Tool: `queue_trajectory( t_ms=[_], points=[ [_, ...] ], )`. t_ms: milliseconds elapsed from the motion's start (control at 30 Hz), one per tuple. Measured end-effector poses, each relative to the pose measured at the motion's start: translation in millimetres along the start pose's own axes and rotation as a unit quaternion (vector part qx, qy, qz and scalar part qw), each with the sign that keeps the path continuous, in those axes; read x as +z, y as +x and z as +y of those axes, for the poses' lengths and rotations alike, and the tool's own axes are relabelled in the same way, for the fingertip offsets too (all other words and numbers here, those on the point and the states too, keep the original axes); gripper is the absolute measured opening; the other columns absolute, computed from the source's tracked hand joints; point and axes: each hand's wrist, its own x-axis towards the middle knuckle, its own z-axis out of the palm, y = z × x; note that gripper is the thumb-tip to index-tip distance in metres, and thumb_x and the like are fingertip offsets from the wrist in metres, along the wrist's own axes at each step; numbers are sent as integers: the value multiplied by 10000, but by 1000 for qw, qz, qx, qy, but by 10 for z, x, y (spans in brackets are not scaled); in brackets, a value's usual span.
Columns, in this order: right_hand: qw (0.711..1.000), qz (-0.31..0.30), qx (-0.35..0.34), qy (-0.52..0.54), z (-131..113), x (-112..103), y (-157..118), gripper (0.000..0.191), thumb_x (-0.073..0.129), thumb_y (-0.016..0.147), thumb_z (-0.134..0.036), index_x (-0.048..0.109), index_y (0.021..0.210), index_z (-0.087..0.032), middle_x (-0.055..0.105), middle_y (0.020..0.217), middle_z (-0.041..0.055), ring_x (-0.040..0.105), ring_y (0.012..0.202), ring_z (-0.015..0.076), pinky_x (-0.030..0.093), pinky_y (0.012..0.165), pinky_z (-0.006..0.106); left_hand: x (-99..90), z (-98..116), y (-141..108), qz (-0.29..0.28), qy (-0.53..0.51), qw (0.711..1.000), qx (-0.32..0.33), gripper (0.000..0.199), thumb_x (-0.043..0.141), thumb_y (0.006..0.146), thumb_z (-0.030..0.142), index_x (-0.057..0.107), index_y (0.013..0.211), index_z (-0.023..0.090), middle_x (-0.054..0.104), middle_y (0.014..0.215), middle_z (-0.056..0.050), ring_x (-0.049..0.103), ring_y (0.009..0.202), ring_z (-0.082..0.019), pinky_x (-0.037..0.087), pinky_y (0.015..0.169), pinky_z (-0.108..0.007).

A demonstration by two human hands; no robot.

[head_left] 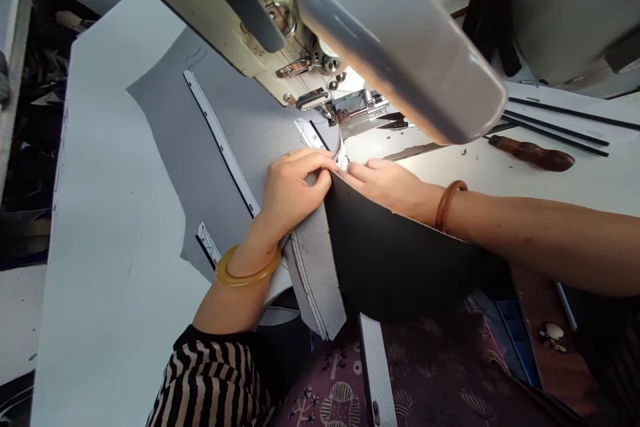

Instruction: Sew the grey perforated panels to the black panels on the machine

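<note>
Head cam (wearer's POV) faces fwd & down, close over L hand (299, 183) & R hand (393, 185).

Counted at one sewing machine (265, 73): two bare hands (295, 187), two bangles (249, 277), three slim black strips (575, 113), one wooden-handled tool (537, 155).

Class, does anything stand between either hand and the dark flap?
Nothing visible does. The left hand pinches the dark flap at its top corner; the right hand is beside its upper edge, exact contact unclear.
</note>
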Motion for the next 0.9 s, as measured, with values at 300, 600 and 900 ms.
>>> queue_trajectory(
  t_ms=[300,600,900],
  points=[
    [994,-56,-31,84,-36,-86,-32,359,250,938,-96,585,1050,-31,623,1071,195,580,942,242,480,700,340,26,3,-21,-30,113,989,93,250,495,853,137,723,883,233,754,977,6,683,925,-160,505,856,-313],
    [991,-68,-3,112,-49,-122,-35,321,312,937,-108,581,1082,-9,620,1108,204,600,993,255,514,748,353,0,14,-3,-63,143,983,98,267,476,866,147,728,872,235,754,987,-8,682,910,-172,509,837,-335],
    [994,-11,13,109,7,-59,-22,289,361,936,-137,614,1038,-41,659,961,139,580,820,211,466,683,328,-12,-14,9,-81,128,984,90,262,451,869,172,706,863,234,749,983,-3,671,928,-171,486,872,-333]
  ],
)
